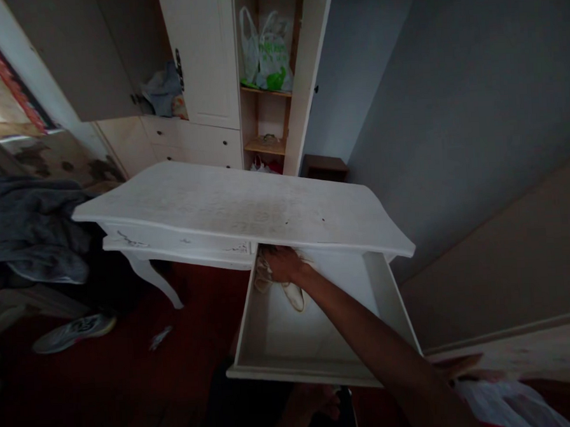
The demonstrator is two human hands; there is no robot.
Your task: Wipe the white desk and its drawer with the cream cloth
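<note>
My right hand (284, 264) reaches into the pulled-out white drawer (316, 366), near its back left corner. Cream cloth (294, 297) sticks out on both sides of the hand, bunched in its grip; the fingertips are partly lost in shadow. Over the drawer, my right forearm crosses from the lower right. Below the drawer's front edge is my left hand (323, 401), dim and partly covered, its fingers loosely bent with nothing visible in them. The drawer belongs to a white desk (207, 192) with dark smudges on its top.
Behind the desk stands a white wardrobe (205, 65) with open doors and a plastic bag (273, 55) on a shelf. Grey clothing (32, 220) is heaped at left. A shoe (74, 333) lies on the dark red floor. At lower right is another plastic bag (505, 406).
</note>
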